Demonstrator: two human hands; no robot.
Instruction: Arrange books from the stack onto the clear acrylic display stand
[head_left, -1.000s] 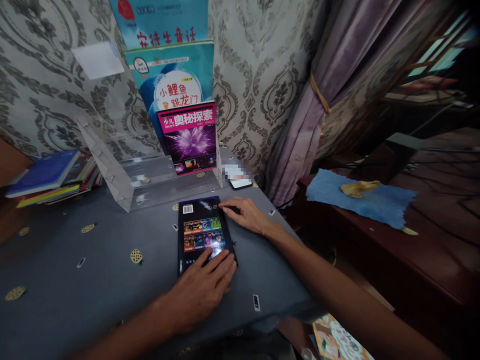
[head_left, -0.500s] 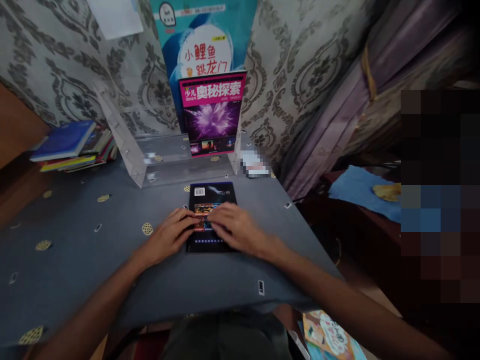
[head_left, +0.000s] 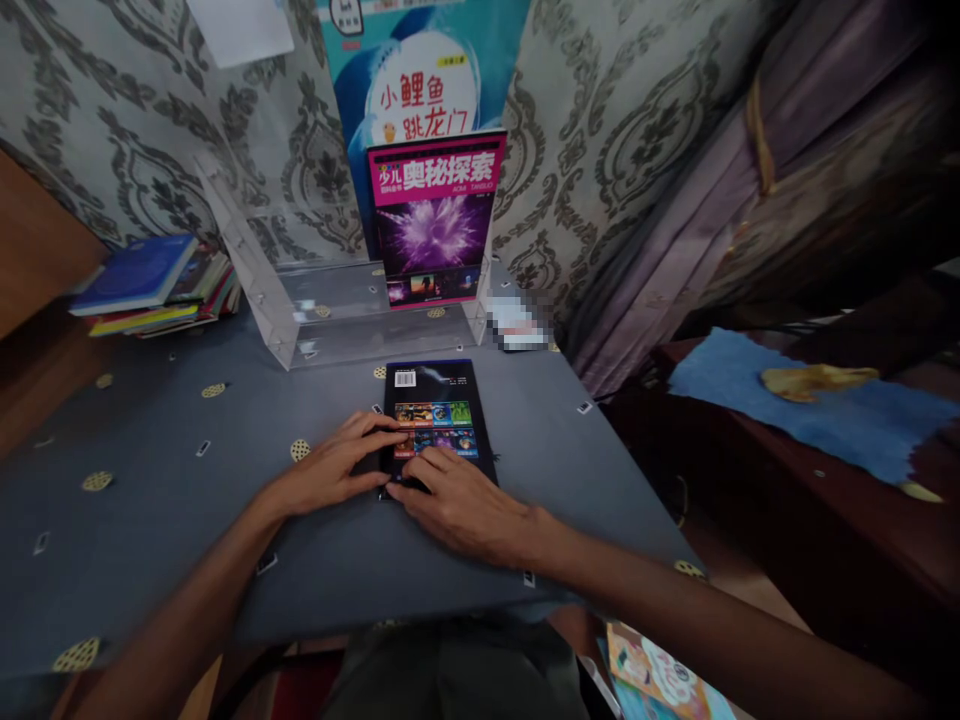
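Observation:
A black book [head_left: 442, 382] lies flat on the cloth-covered table, its barcode and two rows of small coloured pictures facing up. My left hand [head_left: 334, 468] rests at the book's left edge with the fingers stretched out, their tips on the cover. Across the lower part of the book lies my right hand [head_left: 457, 500], fingers bent but apart. Its thumb reaches the lower left corner, close to my left thumb. Behind the book, a clear plastic stand [head_left: 360, 345] holds a pink and purple book [head_left: 439, 235] and a larger teal book [head_left: 487, 70], both upright.
A stack of books [head_left: 135, 275] sits at the table's back left. Right of the stand lies a blurred pale item [head_left: 517, 325]. A purple curtain [head_left: 675, 260] hangs at the right, near a blue cloth [head_left: 810, 420] on a dark red surface. More books [head_left: 660, 670] show below the table's front edge.
My right hand has slid down and left over the cover, uncovering the coloured pictures. My left hand stays at the left edge, its thumb now lower. The view has shifted slightly.

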